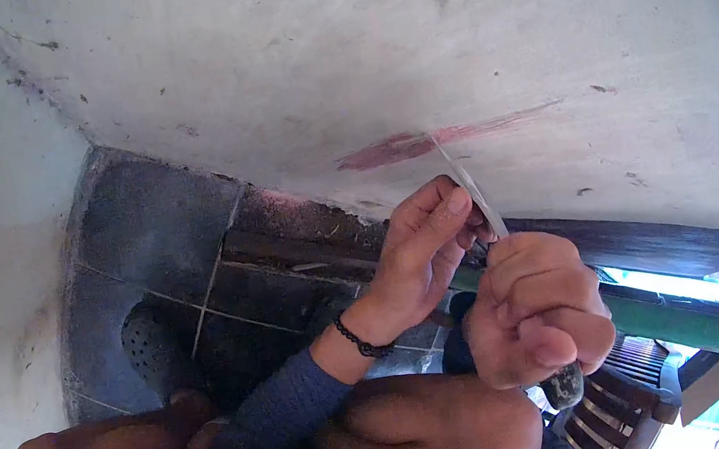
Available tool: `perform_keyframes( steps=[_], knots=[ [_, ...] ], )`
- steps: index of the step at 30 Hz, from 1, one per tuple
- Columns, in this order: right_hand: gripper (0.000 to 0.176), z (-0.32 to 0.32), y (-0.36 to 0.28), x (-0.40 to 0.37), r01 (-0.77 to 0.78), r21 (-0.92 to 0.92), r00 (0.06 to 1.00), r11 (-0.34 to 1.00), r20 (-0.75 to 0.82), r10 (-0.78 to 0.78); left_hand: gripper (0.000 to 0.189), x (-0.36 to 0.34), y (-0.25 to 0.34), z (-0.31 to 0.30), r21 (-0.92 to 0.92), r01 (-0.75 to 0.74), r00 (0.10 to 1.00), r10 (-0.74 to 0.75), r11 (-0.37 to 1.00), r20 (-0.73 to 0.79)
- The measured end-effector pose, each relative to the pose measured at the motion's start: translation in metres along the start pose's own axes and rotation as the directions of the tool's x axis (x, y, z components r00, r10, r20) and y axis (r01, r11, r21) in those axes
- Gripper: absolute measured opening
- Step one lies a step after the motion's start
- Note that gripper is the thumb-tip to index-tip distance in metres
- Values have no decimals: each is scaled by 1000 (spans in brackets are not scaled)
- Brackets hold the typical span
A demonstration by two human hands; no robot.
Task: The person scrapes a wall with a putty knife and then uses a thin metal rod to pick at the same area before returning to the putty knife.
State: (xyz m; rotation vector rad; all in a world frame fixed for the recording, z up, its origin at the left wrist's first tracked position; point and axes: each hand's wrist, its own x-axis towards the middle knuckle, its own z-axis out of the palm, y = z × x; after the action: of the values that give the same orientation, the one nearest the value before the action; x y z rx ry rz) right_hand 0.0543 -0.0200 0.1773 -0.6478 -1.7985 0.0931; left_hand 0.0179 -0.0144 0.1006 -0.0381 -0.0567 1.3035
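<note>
A knife has its narrow pale blade pointing up and left, its tip close to the wall. My right hand is a fist around its dark handle, whose butt shows below the fingers. Beside the blade, my left hand has its fingers curled together at a small dark thing that I cannot make out. A black braided bracelet circles that wrist. Just beyond the blade tip, a reddish scraped mark runs across the white wall.
Dark floor tiles lie at the left, with a dark clog on a foot. A wooden beam runs along the wall base. Bare knees are below my hands. A green rail and a slatted wooden chair stand at the lower right.
</note>
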Motion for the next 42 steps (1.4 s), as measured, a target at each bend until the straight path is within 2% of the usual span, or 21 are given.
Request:
perform_keyframes(
  steps=[5,7,10,11,14,17,20,22,25,29,32,35,36,37,39,42],
  knots=[
    [38,-10,-4,1,-13,31,996,999,89,10,19,1,-2,-3,-14,-28,1000,28,1000,-10],
    [39,0,7,-2,26,66,999,997,18,-27,19,3,-2,-3,-12,-27,1000,27,1000,10],
    [40,-5,-8,3,-2,50,1000,999,-5,2,19,3,-1,-3,1,-37,999,37,999,3],
    [41,-7,-5,2,43,80,999,996,8,-44,19,3,-1,-3,10,-34,999,34,999,-2],
    [42,3,11,0,54,105,999,993,-2,-54,19,1,-3,-4,2,-28,999,28,1000,20],
    [39,-8,-2,4,16,107,1000,994,16,-18,19,2,-4,-4,-27,-30,1000,30,999,7],
    [36,-10,2,1,-138,-142,984,980,92,152,18,3,-3,-6,-19,-22,999,21,1000,-26],
    [35,-12,2,-1,-142,-149,983,979,91,157,18,3,-3,-4,-18,-12,999,11,1000,-35],
    [32,-8,5,-4,-21,135,999,991,28,17,18,3,1,-4,-24,-43,999,43,999,-29],
    [35,2,8,2,-14,35,1000,999,-9,14,18,6,-2,-13,-39,-52,998,53,998,32],
    [37,0,2,2,-97,113,988,989,-107,109,18,7,-3,-12,-28,-55,998,56,998,34],
    [36,-13,-2,5,-14,163,999,987,36,9,18,7,-2,-15,-39,-61,997,63,997,54],
    [36,-8,5,2,-25,111,998,994,53,19,18,6,-3,-15,-51,-59,996,63,997,69],
    [37,1,18,-2,-30,56,997,998,69,26,18,5,-3,-12,-46,-34,999,34,998,7],
    [35,1,22,-6,7,116,998,993,68,-16,18,2,1,-5,-35,4,993,-8,999,-116],
    [32,-5,4,-1,19,209,1000,978,11,-21,18,4,-1,-11,-33,-42,997,40,999,-62]
  ],
)
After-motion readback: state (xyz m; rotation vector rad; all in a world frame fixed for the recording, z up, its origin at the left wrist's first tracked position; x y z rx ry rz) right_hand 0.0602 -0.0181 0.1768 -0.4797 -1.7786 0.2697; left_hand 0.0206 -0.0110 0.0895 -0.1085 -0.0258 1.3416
